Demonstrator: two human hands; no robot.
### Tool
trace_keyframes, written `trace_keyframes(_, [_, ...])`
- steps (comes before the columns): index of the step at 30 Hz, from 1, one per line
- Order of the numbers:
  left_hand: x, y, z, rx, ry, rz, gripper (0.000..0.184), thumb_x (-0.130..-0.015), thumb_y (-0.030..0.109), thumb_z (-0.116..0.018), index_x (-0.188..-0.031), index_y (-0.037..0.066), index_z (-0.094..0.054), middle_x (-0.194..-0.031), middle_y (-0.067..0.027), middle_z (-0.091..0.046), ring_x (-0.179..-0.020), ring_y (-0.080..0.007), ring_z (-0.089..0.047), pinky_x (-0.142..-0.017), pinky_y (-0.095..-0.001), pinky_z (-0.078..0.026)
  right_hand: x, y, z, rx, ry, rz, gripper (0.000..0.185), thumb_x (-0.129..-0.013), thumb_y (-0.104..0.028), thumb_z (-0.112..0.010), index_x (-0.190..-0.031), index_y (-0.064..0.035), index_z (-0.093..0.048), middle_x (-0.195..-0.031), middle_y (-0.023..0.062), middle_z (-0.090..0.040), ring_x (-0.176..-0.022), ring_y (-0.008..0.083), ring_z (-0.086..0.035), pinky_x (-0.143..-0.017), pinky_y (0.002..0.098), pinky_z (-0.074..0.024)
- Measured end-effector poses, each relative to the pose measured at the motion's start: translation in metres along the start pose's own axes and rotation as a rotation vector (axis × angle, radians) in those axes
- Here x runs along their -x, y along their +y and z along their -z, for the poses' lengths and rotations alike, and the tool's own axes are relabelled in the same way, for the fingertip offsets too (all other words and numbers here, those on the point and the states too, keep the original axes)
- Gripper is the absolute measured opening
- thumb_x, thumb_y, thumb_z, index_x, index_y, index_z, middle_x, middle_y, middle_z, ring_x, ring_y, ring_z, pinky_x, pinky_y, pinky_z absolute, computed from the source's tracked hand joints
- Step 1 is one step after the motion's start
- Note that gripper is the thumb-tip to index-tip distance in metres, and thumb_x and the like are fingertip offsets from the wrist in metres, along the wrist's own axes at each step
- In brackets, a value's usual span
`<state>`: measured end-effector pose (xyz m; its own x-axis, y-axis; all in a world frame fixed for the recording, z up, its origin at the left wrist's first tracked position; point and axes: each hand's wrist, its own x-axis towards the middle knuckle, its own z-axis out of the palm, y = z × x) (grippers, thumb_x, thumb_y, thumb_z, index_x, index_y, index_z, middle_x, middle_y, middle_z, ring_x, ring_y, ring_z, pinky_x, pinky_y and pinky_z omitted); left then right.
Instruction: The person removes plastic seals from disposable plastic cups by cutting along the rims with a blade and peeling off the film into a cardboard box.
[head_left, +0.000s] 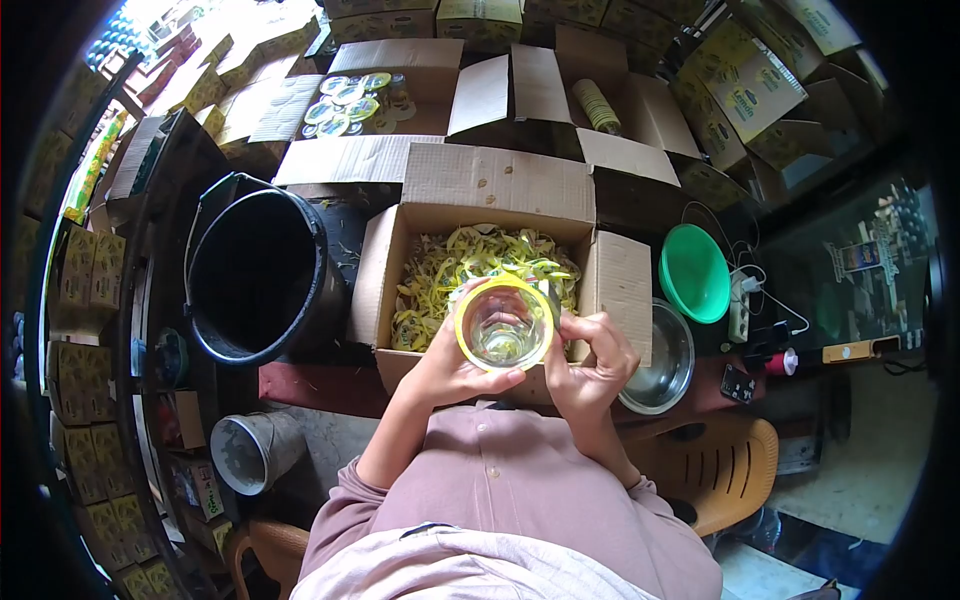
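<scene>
A clear cup with a yellow rim (503, 325) is held up at the middle of the view, its open mouth facing the camera. My left hand (445, 355) wraps round the cup's left side and underside. At the right of its rim, my right hand (592, 365) has thumb and index finger pinched close together; what they hold, if anything, I cannot make out. Behind and below both hands, an open cardboard box (500, 185) holds many yellow-green strips or peelings (480, 250).
A large black bucket (325, 290) stands left of the box. Right of it are a green bowl (695, 275) and a metal bowl (683, 350). Boxes with round lids (345, 100) and stacked cups (597, 105) lie beyond. A grey bucket (285, 450) and an orange chair (745, 460) flank me.
</scene>
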<state>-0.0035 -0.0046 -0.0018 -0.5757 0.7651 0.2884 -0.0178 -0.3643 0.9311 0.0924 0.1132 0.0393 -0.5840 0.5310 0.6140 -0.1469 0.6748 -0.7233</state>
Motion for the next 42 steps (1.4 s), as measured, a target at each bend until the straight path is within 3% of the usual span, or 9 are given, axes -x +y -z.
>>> trace_keyframes(3, [0.0, 0.005, 0.0, -0.058, -0.062, 0.012, 0.089, -0.061, 0.019, -0.078, -0.129, 0.001, -0.022, -0.117, -0.0128, -0.043, -0.104, -0.0203, -0.048, -0.091, -0.0336, -0.039, -0.001, 0.003, 0.001, -0.013, -0.004, 0.01, 0.017, -0.063, 0.007, -0.067, -0.078, 0.001, -0.063, -0.064, 0.0087, -0.058, -0.055, 0.016, -0.058, -0.052, 0.0252, -0.0457])
trace_keyframes(12, [-0.003, -0.001, -0.001, 0.386, -0.027, 0.035, 0.09, -0.057, 0.021, -0.081, -0.127, 0.002, -0.029, -0.12, -0.0105, -0.041, -0.109, -0.0196, -0.045, -0.092, -0.0349, -0.039, -0.001, -0.005, 0.004, -0.055, 0.036, -0.037, 0.011, -0.065, 0.005, -0.067, -0.07, 0.0016, -0.059, -0.065, 0.0093, -0.06, -0.058, 0.0158, -0.06, -0.053, 0.0247, -0.0467])
trace_keyframes(16, [-0.005, 0.001, -0.005, 0.135, 0.032, 0.005, 0.081, -0.059, 0.008, -0.079, -0.125, 0.004, -0.033, -0.12, -0.0071, -0.04, -0.11, -0.017, -0.045, -0.089, -0.0334, -0.042, -0.001, -0.011, 0.003, -0.059, 0.041, -0.017, 0.011, -0.065, 0.004, -0.067, -0.071, 0.0016, -0.059, -0.065, 0.0094, -0.06, -0.057, 0.0153, -0.06, -0.053, 0.0244, -0.047])
trace_keyframes(22, [-0.006, -0.006, -0.004, 0.126, 0.011, -0.044, 0.08, -0.058, 0.0, -0.077, -0.125, 0.005, -0.033, -0.118, -0.0068, -0.041, -0.109, -0.0169, -0.045, -0.088, -0.0328, -0.044, 0.0, -0.013, 0.002, -0.033, -0.002, 0.011, 0.012, -0.065, 0.005, -0.068, -0.074, 0.0015, -0.06, -0.065, 0.0098, -0.061, -0.056, 0.0149, -0.06, -0.053, 0.0242, -0.0472])
trace_keyframes(25, [-0.005, 0.002, -0.005, 0.074, 0.01, -0.012, 0.072, -0.06, 0.0, -0.073, -0.123, 0.003, -0.036, -0.114, -0.0051, -0.041, -0.108, -0.0159, -0.045, -0.09, -0.0313, -0.041, -0.002, -0.013, 0.003, 0.008, 0.004, 0.032, 0.012, -0.065, 0.005, -0.067, -0.075, 0.001, -0.061, -0.066, 0.0097, -0.061, -0.056, 0.0152, -0.06, -0.052, 0.0243, -0.0472])
trace_keyframes(34, [-0.002, -0.011, 0.0, 0.046, -0.001, -0.038, 0.079, -0.058, 0.001, -0.075, -0.125, 0.004, -0.033, -0.117, -0.0061, -0.04, -0.11, -0.0168, -0.044, -0.091, -0.0321, -0.041, 0.001, -0.01, 0.003, 0.017, -0.005, 0.03, 0.013, -0.064, 0.006, -0.067, -0.075, 0.0003, -0.061, -0.066, 0.0092, -0.061, -0.056, 0.0161, -0.06, -0.053, 0.0243, -0.0474])
trace_keyframes(37, [-0.001, -0.005, -0.006, 0.112, 0.026, 0.011, 0.085, -0.056, 0.005, -0.078, -0.126, 0.003, -0.031, -0.115, -0.0088, -0.046, -0.106, -0.0179, -0.048, -0.095, -0.0317, -0.037, 0.0, -0.009, 0.003, 0.033, 0.006, 0.031, 0.014, -0.064, 0.006, -0.067, -0.075, 0.0002, -0.062, -0.066, 0.0088, -0.061, -0.056, 0.0163, -0.06, -0.052, 0.0242, -0.0472])
trace_keyframes(40, [-0.002, 0.002, -0.002, -0.262, -0.04, -0.108, 0.079, -0.056, 0.008, -0.078, -0.123, 0.002, -0.036, -0.115, -0.008, -0.048, -0.105, -0.0182, -0.049, -0.098, -0.0317, -0.033, -0.002, -0.006, 0.003, 0.045, 0.009, 0.038, 0.014, -0.063, 0.006, -0.067, -0.075, 0.0002, -0.062, -0.065, 0.0086, -0.06, -0.056, 0.0163, -0.06, -0.052, 0.0239, -0.0469])
trace_keyframes(42, [0.0, 0.003, -0.004, -0.032, 0.007, 0.0, 0.076, -0.055, 0.009, -0.078, -0.12, 0.002, -0.04, -0.114, -0.0076, -0.049, -0.106, -0.0185, -0.048, -0.099, -0.0323, -0.031, -0.001, -0.006, 0.003, 0.018, -0.004, 0.016, 0.014, -0.063, 0.006, -0.067, -0.075, 0.0003, -0.061, -0.065, 0.0086, -0.06, -0.055, 0.0163, -0.059, -0.052, 0.0238, -0.0467])
